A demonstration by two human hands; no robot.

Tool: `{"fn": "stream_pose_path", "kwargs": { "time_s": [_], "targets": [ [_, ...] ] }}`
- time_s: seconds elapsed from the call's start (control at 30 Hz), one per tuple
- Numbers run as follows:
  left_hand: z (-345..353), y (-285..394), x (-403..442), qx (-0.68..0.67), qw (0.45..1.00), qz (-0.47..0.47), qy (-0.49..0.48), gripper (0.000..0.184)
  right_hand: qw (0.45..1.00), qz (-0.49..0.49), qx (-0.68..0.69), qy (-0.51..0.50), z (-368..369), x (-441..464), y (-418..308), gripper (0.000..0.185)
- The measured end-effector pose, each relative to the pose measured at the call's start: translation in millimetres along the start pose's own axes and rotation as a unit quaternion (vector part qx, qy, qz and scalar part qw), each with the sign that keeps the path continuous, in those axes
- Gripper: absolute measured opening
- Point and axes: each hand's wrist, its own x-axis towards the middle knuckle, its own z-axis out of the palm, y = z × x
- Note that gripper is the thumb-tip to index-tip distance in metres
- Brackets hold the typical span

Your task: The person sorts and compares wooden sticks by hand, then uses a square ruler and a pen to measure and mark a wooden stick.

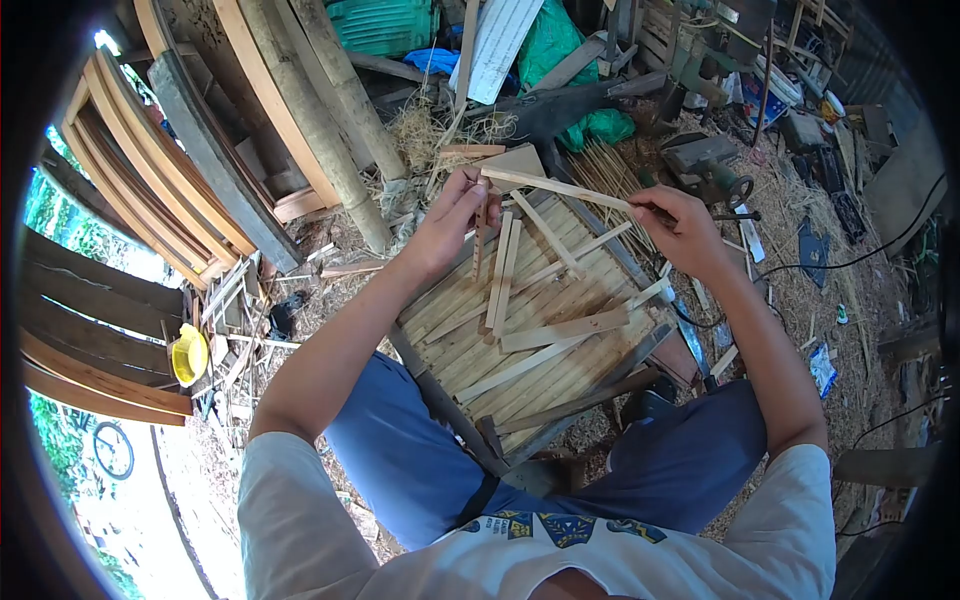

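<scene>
My left hand (452, 222) is closed, pinching a narrow wooden piece (480, 232) with small dark marks along it, which points down over the slatted work table (440, 312). My right hand (680, 232) pinches one end of a slim pale wooden strip (560, 187). This strip runs across to the left fingertips, where its far end meets the top of the marked piece; whether they are joined I cannot tell. Below the hands lie two strips side by side (503, 275), a short wider board (565, 330) and several loose sticks on the table.
Wooden frames (165, 170) and posts lean at the left, near a yellow hard hat-like object (188, 355). A bench vise (705, 165) stands beyond my right hand. Shavings cover the ground, and a black cable (860, 262) runs at the right.
</scene>
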Motion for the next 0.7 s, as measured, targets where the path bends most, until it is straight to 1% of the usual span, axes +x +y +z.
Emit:
{"fn": "stream_pose_path", "kwargs": {
  "time_s": [0.1,0.2,0.37,0.5,0.57,0.7],
  "targets": [
    [-2,-4,3,-0.014,1.000,0.024,0.013,0.016,1.000,0.007,-0.002,-0.003,-1,0,-1,0.018],
    [-7,-4,3,-0.007,0.999,0.029,0.011,0.016,1.000,0.003,-0.001,-0.003,-2,-1,-3,0.018],
    [-9,0,1,0.039,0.997,0.064,0.002,0.018,1.000,-0.009,0.013,-0.003,-1,0,1,0.017],
    [-9,3,0,0.062,0.994,0.087,-0.010,0.018,0.998,-0.028,0.058,0.012,3,1,7,0.015],
    [-10,2,1,0.039,0.994,0.099,-0.014,0.018,0.996,-0.036,0.077,0.026,5,2,10,0.014],
    [-13,-1,3,0.028,0.993,0.116,-0.025,0.017,0.999,-0.054,0.001,0.005,-3,1,7,0.015]
  ]
}}
